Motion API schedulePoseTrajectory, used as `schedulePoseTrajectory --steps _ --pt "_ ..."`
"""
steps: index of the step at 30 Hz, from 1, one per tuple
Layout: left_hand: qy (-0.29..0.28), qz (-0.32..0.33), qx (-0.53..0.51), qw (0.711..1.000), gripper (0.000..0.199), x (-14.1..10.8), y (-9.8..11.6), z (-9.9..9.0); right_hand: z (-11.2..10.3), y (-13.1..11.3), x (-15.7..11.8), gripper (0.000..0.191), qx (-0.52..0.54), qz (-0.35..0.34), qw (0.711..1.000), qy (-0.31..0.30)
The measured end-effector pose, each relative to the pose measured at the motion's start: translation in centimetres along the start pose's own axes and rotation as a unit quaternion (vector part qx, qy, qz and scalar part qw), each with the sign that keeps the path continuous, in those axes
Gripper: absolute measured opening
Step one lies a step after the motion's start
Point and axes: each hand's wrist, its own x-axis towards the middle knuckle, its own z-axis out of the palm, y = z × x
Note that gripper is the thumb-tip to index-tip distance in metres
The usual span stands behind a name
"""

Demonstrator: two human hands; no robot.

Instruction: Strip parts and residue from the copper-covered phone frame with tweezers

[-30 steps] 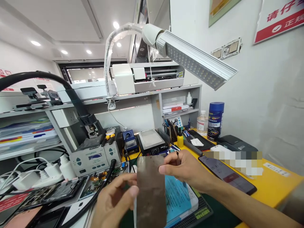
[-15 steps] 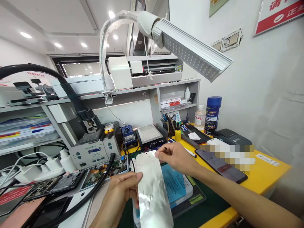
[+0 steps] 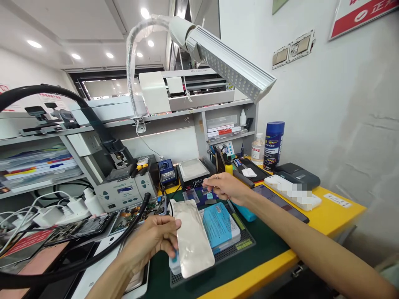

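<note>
My left hand [image 3: 157,236] pinches the left edge of a silver foil pouch [image 3: 193,241], thumb on top, tilted over the work mat. Beyond the pouch, my right hand [image 3: 226,187] is raised with its fingers pinched together. Something small and pale seems to show at its fingertips, too small to name. Behind the pouch lies a blue-and-white box [image 3: 220,224] on a dark grid-patterned pad [image 3: 240,249]. Part of another pale blue-and-white item [image 3: 175,265] peeks out beneath the pouch's left side.
A hot plate [image 3: 193,170] and a grey control station [image 3: 120,195] stand at the back. A phone [image 3: 280,203] and a white case [image 3: 293,193] lie on the right. Black hose [image 3: 115,241] crosses phone parts at left. An LED lamp [image 3: 233,62] hangs above.
My right hand has left the pouch's top corner and moved up and away from it. The pouch, still in my left hand, now shows its whole lower edge. The view has shifted slightly.
</note>
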Motion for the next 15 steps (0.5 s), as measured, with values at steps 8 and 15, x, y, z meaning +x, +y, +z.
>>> schedulePoseTrajectory --steps 8,15 --pt "0.092 0.028 0.231 0.968 0.040 -0.2 1.8 0.9 -0.6 -0.2 -0.8 0.016 0.012 0.009 0.996 -0.083" --pt "0.127 0.119 0.220 0.960 0.030 -1.6 4.5 0.3 -0.4 -1.6 -2.3 0.020 0.023 0.039 0.977 -0.211"
